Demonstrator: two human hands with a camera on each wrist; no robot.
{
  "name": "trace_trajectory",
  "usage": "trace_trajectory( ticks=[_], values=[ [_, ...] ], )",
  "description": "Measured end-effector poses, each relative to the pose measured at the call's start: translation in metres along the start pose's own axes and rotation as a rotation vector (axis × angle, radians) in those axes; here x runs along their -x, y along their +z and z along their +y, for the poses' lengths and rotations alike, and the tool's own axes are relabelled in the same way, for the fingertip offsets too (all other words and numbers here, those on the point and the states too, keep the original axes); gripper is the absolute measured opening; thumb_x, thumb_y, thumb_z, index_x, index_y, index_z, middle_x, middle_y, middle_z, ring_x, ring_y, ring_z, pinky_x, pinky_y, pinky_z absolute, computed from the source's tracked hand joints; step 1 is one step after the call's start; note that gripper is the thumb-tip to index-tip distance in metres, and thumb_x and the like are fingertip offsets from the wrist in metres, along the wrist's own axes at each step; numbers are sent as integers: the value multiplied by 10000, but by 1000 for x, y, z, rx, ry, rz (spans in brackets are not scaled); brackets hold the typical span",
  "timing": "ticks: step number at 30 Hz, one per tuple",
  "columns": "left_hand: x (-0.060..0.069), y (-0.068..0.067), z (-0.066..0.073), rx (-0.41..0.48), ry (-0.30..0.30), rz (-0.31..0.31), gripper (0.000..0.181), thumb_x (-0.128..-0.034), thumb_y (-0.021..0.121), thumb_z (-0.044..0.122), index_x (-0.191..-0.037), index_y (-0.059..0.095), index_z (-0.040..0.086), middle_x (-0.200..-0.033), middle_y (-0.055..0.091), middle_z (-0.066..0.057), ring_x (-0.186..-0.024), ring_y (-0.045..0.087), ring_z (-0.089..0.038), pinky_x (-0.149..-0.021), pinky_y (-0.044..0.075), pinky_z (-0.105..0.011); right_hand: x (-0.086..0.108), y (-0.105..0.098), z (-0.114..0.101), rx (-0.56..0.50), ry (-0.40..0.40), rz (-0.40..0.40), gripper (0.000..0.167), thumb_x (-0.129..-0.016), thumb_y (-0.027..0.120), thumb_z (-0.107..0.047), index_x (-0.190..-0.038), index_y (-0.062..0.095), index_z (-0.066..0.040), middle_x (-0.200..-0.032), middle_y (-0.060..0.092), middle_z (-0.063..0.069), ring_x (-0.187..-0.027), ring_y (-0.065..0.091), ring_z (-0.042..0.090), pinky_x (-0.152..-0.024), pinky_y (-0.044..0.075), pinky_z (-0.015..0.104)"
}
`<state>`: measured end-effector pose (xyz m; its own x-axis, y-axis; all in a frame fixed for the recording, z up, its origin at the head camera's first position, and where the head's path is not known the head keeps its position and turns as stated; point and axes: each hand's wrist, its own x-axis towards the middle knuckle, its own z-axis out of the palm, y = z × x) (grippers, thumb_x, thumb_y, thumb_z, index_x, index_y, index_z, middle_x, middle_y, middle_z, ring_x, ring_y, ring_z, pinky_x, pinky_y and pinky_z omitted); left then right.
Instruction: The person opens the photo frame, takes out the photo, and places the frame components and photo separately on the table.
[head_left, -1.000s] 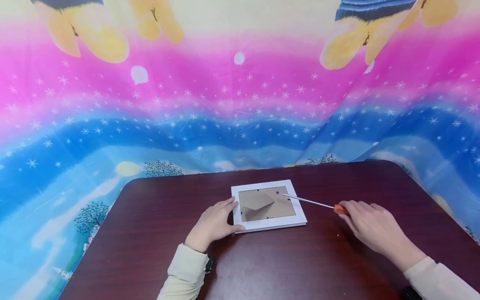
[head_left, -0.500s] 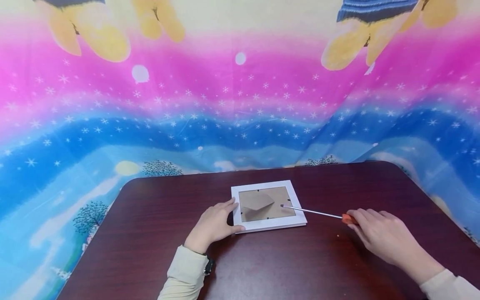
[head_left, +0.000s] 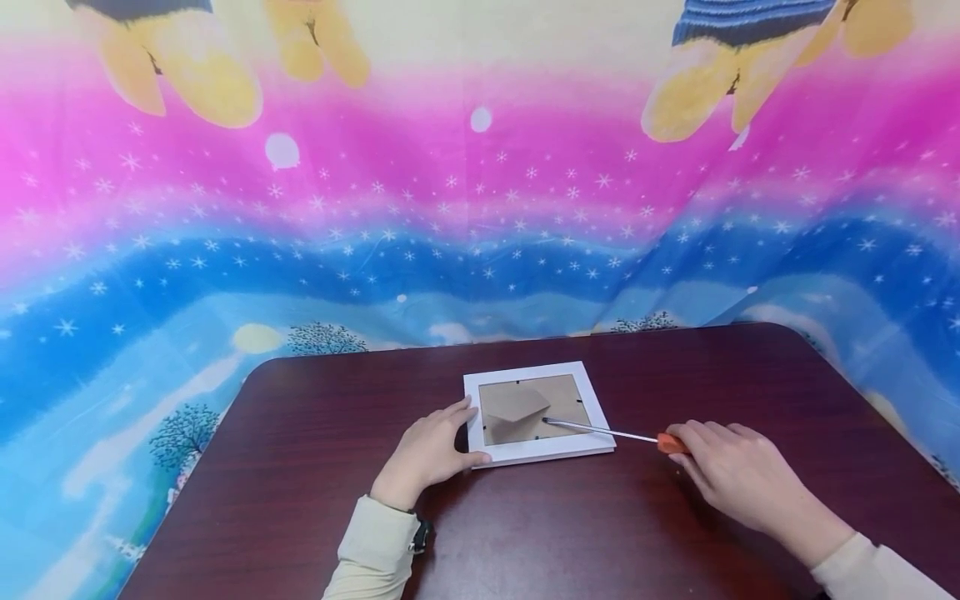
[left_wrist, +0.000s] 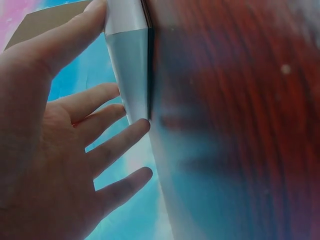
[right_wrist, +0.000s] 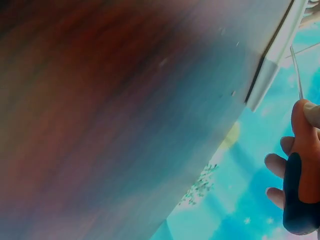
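Observation:
A white picture frame (head_left: 540, 451) lies back side up on the table, showing its brown backing (head_left: 566, 396) with a stand flap (head_left: 519, 403) and small dark tabs. The left hand (head_left: 427, 454) steadies the frame at its left side, thumb at the near corner; the left wrist view shows this hand (left_wrist: 55, 130) with its fingers fairly straight against the frame's edge (left_wrist: 131, 65). In the right hand (head_left: 750, 479) is a screwdriver (head_left: 670, 443), its tip over the backing near the lower middle tab. The right wrist view shows the orange and black handle (right_wrist: 305, 165) gripped.
The dark red-brown table (head_left: 300, 483) has rounded far corners. Behind it hangs a colourful cloth (head_left: 465, 208) with snowflakes and trees. Tiny specks lie on the table surface in the right wrist view.
The screwdriver tip has moved from the upper right of the backing, down its right side, then left toward the lower middle; the right hand shifted with it. The left hand and frame stay put.

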<state>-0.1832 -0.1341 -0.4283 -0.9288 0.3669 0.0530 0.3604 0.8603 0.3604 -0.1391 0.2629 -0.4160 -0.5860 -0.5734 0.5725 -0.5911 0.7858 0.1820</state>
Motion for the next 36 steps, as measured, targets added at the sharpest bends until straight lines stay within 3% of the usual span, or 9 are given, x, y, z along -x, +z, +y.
trace_trajectory(
  ticks=[10, 33, 36],
  values=[
    [0, 1, 0, 19, 12, -3, 722, -825, 778, 479, -1394, 580, 82, -1514, 447, -92, -1329, 477, -333, -1026, 423, -540, -21, 10, -17, -14, -46, 17, 618, -1068, 204, -475, -980, 660, -68, -759, 626, 1, -605, 588, 156, -503, 470, 337],
    [-1, 1, 2, 33, 2, -4, 727, -805, 812, 435, -1386, 582, 64, -1512, 447, -106, -1333, 467, -343, -1047, 395, -554, -48, 19, -38, -37, -117, 33, 514, -1061, 256, -398, -976, 657, -86, -781, 607, 1, -615, 582, 175, -511, 467, 344],
    [-1, 0, 2, 30, -2, 5, 742, -788, 828, 428, -1381, 584, 55, -1496, 465, -114, -1327, 472, -344, -1047, 393, -556, -51, 19, -38, -43, -123, 5, 366, -1028, 400, -345, -980, 659, -91, -796, 613, 4, -631, 590, 175, -525, 479, 348]
  ],
)
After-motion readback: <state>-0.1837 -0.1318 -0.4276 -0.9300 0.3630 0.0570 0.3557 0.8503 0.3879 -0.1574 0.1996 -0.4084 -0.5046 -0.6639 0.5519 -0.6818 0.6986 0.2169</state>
